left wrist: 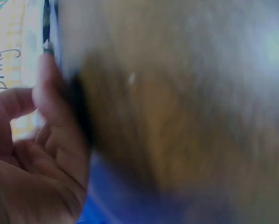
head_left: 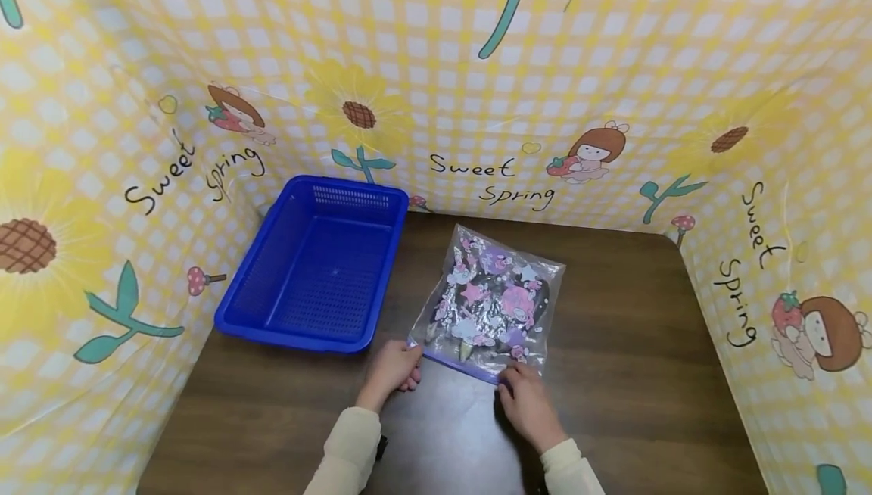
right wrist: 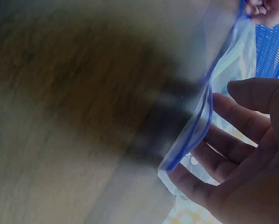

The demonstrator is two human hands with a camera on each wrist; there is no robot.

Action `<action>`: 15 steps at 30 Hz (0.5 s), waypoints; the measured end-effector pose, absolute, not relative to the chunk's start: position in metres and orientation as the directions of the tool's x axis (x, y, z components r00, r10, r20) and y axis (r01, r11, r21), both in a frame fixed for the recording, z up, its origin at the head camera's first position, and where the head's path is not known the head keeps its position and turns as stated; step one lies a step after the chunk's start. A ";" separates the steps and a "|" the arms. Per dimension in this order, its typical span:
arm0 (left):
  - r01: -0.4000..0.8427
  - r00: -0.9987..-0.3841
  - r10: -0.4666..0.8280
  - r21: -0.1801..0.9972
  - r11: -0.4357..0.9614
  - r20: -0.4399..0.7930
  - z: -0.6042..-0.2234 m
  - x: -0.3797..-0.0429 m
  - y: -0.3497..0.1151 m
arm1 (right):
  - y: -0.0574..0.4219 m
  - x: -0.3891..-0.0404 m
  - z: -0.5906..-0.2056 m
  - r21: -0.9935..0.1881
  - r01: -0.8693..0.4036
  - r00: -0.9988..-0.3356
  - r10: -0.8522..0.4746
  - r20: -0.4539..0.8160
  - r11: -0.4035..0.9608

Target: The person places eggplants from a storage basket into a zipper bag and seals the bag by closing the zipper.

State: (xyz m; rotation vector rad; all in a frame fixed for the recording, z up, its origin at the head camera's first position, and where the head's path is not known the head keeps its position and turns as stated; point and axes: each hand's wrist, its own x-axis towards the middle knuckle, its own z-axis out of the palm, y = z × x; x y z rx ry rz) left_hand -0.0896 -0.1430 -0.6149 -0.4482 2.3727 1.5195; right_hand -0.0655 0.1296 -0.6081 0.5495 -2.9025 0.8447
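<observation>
A clear zip-seal bag (head_left: pixel 518 302) printed with pink, purple and white stars and clouds lies on the table, its purple-blue seal strip (right wrist: pixel 205 114) toward me. Something dark shows inside it, partly hidden by the print, with a pale green tip near the seal. My left hand (head_left: pixel 391 370) pinches the seal's left corner between thumb and index finger. At the right end of the strip, my right hand (head_left: pixel 534 408) touches the bag's edge with loosely extended fingers; in the right wrist view its thumb (right wrist: pixel 251 93) stands apart from the strip.
A blue plastic basket (head_left: pixel 293 337) with perforated walls stands left of the bag, its inside bare. Yellow checked cloth (head_left: pixel 450 101) with flowers and lettering encloses the brown wooden table (head_left: pixel 627 328) at the back and both sides.
</observation>
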 end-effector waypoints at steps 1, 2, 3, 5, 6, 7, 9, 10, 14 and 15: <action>-0.390 -0.914 -0.088 0.804 0.449 -0.395 -0.612 -0.085 -0.142 | 0.132 -0.064 -0.607 -0.509 -0.354 -0.935 -0.310 0.172 0.784; -0.361 -0.923 -0.074 0.784 0.506 -0.377 -0.609 -0.081 -0.140 | 0.135 -0.062 -0.607 -0.515 -0.355 -0.935 -0.302 0.187 0.780; -0.310 -0.939 -0.061 0.759 0.573 -0.338 -0.605 -0.078 -0.139 | 0.137 -0.060 -0.607 -0.523 -0.354 -0.935 -0.287 0.206 0.775; -0.167 -0.979 -0.032 0.695 0.700 -0.203 -0.596 -0.073 -0.136 | 0.140 -0.056 -0.606 -0.537 -0.346 -0.936 -0.244 0.254 0.769; -0.081 -0.994 -0.012 0.654 0.752 -0.109 -0.591 -0.072 -0.135 | 0.141 -0.056 -0.605 -0.545 -0.341 -0.935 -0.219 0.278 0.766; -0.003 -1.000 0.010 0.611 0.792 -0.018 -0.587 -0.073 -0.135 | 0.141 -0.055 -0.605 -0.554 -0.335 -0.935 -0.194 0.297 0.762; 0.134 -0.986 0.057 0.551 0.823 0.155 -0.578 -0.075 -0.134 | 0.141 -0.055 -0.603 -0.568 -0.307 -0.940 -0.150 0.307 0.764; 0.190 -0.973 0.086 0.531 0.826 0.216 -0.575 -0.076 -0.133 | 0.140 -0.056 -0.602 -0.570 -0.291 -0.945 -0.138 0.295 0.769; 0.328 -0.940 0.228 0.492 0.807 0.252 -0.568 -0.085 -0.127 | 0.138 -0.059 -0.595 -0.535 -0.225 -0.973 -0.158 0.168 0.814; 0.344 -0.937 0.265 0.474 0.811 0.226 -0.569 -0.087 -0.125 | 0.137 -0.060 -0.593 -0.519 -0.215 -0.976 -0.172 0.131 0.827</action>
